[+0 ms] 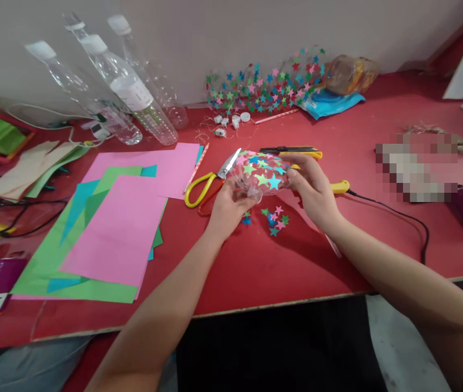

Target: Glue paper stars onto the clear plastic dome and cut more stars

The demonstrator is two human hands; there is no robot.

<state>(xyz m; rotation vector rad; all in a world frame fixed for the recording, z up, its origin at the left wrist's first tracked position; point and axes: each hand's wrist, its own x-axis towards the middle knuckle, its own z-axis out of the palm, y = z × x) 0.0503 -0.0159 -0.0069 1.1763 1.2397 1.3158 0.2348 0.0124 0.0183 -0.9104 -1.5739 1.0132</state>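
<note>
The star-decorated plastic piece (pixel 260 172) is held just above the red table (pixel 255 275), between the two hands and near the centre of the work area. It is clear, rounded, and covered on its upper side with paper stars.

The left hand (pixel 228 209) grips the left end. Its thumb is pressed along the near side; the other fingers are partly hidden, so their full position cannot be told. The right hand (pixel 318 193) takes the right end, with the thumb at the edge and the forefinger curved over the far side; the remaining fingers are out of sight. This two-ended hold presumably steadies the curved shell and leaves the starred surface exposed.

Loose stars (pixel 277 220) lie on the near side, below the piece, probably for easy pickup. Scissors (pixel 201 190) lie to the left with blades pointing far; a utility knife (pixel 292 150) lies on the far side. To the right, a yellow-handled corded tool (pixel 340 187) lies partly behind the right hand, its cable trailing right, likely to keep it off the work. Coloured paper sheets (pixel 115 234) are stacked at left.
</note>
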